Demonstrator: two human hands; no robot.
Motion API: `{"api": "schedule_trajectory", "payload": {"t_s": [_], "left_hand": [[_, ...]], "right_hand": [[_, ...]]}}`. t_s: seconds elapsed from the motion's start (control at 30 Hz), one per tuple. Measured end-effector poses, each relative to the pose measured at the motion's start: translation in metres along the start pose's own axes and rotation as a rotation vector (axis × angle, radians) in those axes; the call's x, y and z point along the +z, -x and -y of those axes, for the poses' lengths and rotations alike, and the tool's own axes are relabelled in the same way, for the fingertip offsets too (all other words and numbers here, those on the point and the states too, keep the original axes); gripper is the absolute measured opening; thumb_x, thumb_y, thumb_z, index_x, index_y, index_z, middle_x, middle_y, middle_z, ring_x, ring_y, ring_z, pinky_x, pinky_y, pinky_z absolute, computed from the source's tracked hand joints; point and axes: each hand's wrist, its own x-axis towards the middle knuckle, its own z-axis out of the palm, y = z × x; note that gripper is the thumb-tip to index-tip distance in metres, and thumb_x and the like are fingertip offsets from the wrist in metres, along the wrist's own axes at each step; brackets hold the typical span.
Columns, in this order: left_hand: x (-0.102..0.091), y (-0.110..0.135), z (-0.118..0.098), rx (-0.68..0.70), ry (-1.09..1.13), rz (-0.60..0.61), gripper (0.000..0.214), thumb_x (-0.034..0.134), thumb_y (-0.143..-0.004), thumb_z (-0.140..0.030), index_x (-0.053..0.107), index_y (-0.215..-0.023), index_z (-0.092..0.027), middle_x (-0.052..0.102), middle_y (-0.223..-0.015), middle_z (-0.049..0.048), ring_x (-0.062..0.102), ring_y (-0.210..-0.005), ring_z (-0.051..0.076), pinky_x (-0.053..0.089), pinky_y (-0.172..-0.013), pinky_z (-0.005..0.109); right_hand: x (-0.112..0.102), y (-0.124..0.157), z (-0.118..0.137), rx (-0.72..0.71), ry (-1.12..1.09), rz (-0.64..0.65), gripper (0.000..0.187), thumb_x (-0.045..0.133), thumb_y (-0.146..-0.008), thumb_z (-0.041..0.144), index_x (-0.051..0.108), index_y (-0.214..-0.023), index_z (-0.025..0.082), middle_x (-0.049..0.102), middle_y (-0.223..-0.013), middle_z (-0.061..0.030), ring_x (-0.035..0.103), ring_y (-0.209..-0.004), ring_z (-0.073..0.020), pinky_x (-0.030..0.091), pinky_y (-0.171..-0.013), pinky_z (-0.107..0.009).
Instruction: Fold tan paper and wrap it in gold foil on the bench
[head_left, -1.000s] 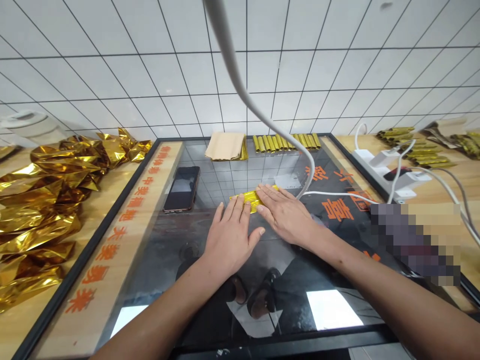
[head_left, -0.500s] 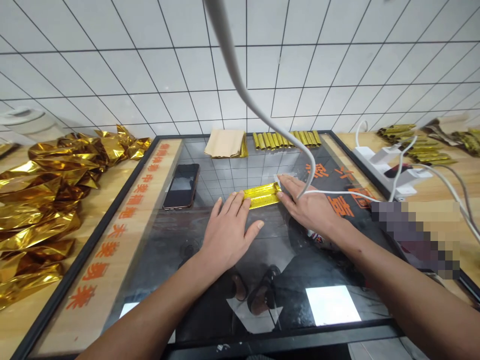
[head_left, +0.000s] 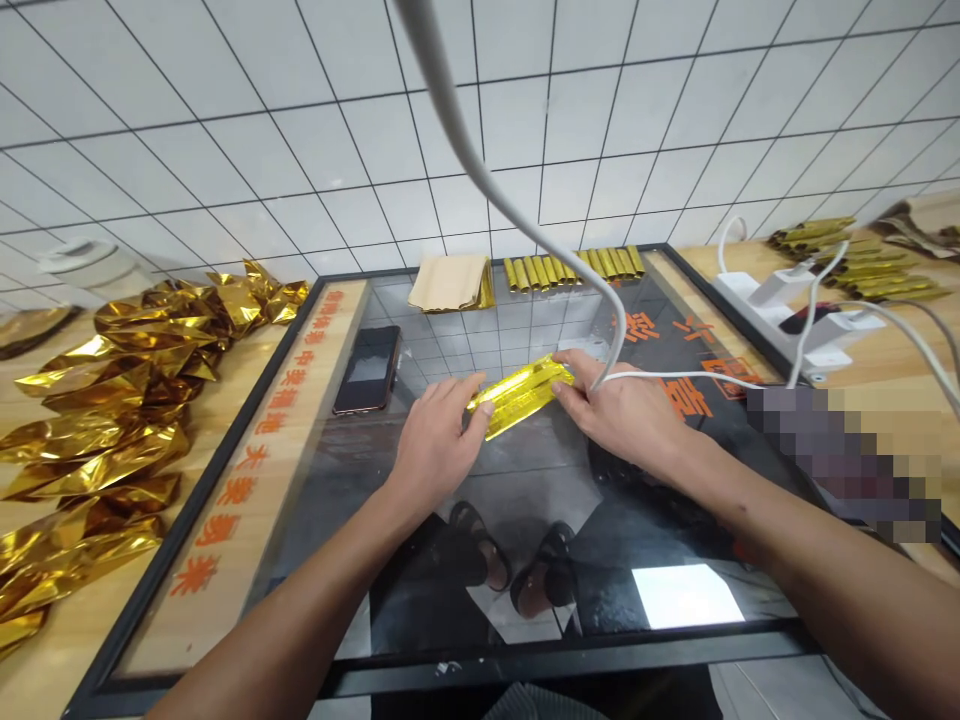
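A creased strip of shiny gold foil paper (head_left: pixel 523 393) spans the gap between my hands, over the dark glass tabletop (head_left: pixel 495 500). My left hand (head_left: pixel 441 425) pinches its left end, thumb in front and fingers behind. At the other end, my right hand (head_left: pixel 611 400) grips the foil between thumb and fingers. Lengthwise folds run along the strip, and its left end is tilted toward me. Behind it lie a stack of tan-backed foil sheets (head_left: pixel 448 282) and a row of rolled gold tubes (head_left: pixel 574 268).
A phone (head_left: pixel 367 368) lies at the left on the glass. Folded gold foil pieces (head_left: pixel 127 440) heap up beyond the left frame. A white cable (head_left: pixel 517 220) hangs across the view to my right hand. At right are a power strip (head_left: pixel 780 320) and more gold rolls (head_left: pixel 862 260).
My left hand has gone from lying flat with its thumb spread to pinching the foil's left end. The strip has tilted, its left end now nearer to me.
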Motion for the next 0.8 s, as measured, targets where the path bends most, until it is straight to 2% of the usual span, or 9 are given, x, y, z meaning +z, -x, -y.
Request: {"api": "schedule_trajectory", "payload": {"t_s": [0.13,0.23,0.3,0.4,0.47,0.5,0.63,0.8], "left_hand": [[-0.006,0.003,-0.009,0.046,0.176,0.039,0.033,0.054,-0.107,-0.032,0.076,-0.13,-0.021,0.08,-0.104,0.0034,0.072,-0.099,0.023,0.056,-0.092,0.038],[-0.008,0.006,-0.016,0.102,0.304,0.152,0.031,0.053,-0.108,-0.031,0.08,-0.122,-0.024,0.079,-0.091,-0.0007,0.073,-0.084,0.018,0.057,-0.081,0.032],[-0.007,0.006,-0.017,0.152,0.269,0.137,0.032,0.051,-0.108,-0.028,0.08,-0.121,-0.024,0.079,-0.094,0.0013,0.074,-0.087,0.02,0.06,-0.083,0.034],[-0.003,0.003,-0.01,0.268,0.079,0.063,0.039,0.049,-0.104,-0.016,0.075,-0.131,-0.023,0.076,-0.131,0.0097,0.07,-0.121,0.026,0.059,-0.107,0.046],[0.001,0.002,-0.004,0.341,-0.006,0.086,0.047,0.046,-0.101,-0.007,0.071,-0.137,-0.022,0.066,-0.151,0.0116,0.062,-0.139,0.029,0.054,-0.117,0.052],[0.003,0.001,-0.002,0.366,-0.025,0.103,0.048,0.045,-0.1,-0.005,0.071,-0.137,-0.022,0.064,-0.155,0.0117,0.059,-0.143,0.029,0.052,-0.119,0.053],[0.01,0.002,-0.001,0.4,-0.056,0.136,0.042,0.047,-0.102,-0.007,0.073,-0.133,-0.021,0.068,-0.147,0.0119,0.06,-0.141,0.029,0.053,-0.118,0.052],[0.012,0.004,-0.007,0.403,-0.104,0.126,0.032,0.049,-0.108,-0.015,0.075,-0.126,-0.018,0.071,-0.126,0.0118,0.065,-0.122,0.029,0.057,-0.108,0.048]], "right_hand": [[0.009,-0.004,-0.005,-0.03,-0.343,0.009,0.046,0.056,-0.106,0.034,0.061,-0.152,0.026,0.085,-0.12,-0.008,0.082,-0.098,-0.0289,0.062,-0.082,-0.039],[0.02,-0.008,-0.009,-0.114,-0.595,-0.007,0.056,0.057,-0.104,0.031,0.054,-0.16,0.028,0.075,-0.146,-0.0085,0.08,-0.113,-0.0263,0.065,-0.092,-0.04],[0.025,-0.011,-0.011,-0.138,-0.648,-0.041,0.058,0.055,-0.103,0.028,0.053,-0.161,0.028,0.07,-0.153,-0.0091,0.077,-0.121,-0.0264,0.065,-0.095,-0.041],[0.022,-0.012,-0.011,-0.067,-0.572,-0.049,0.053,0.055,-0.101,0.026,0.061,-0.154,0.022,0.079,-0.136,-0.0107,0.079,-0.112,-0.0268,0.064,-0.093,-0.041],[0.016,-0.011,-0.01,0.0,-0.469,-0.01,0.049,0.058,-0.101,0.028,0.065,-0.149,0.022,0.084,-0.115,-0.008,0.08,-0.098,-0.0263,0.063,-0.085,-0.038],[0.013,-0.01,-0.01,0.02,-0.42,0.02,0.048,0.06,-0.101,0.03,0.066,-0.148,0.023,0.085,-0.107,-0.006,0.08,-0.092,-0.026,0.062,-0.081,-0.037],[0.005,-0.004,-0.007,0.012,-0.315,0.128,0.047,0.061,-0.103,0.039,0.065,-0.148,0.026,0.085,-0.101,-0.0039,0.079,-0.083,-0.0263,0.057,-0.071,-0.034],[-0.001,0.001,-0.001,0.024,-0.279,0.236,0.054,0.062,-0.102,0.041,0.06,-0.153,0.025,0.084,-0.098,-0.0036,0.08,-0.088,-0.0279,0.055,-0.072,-0.034]]}}
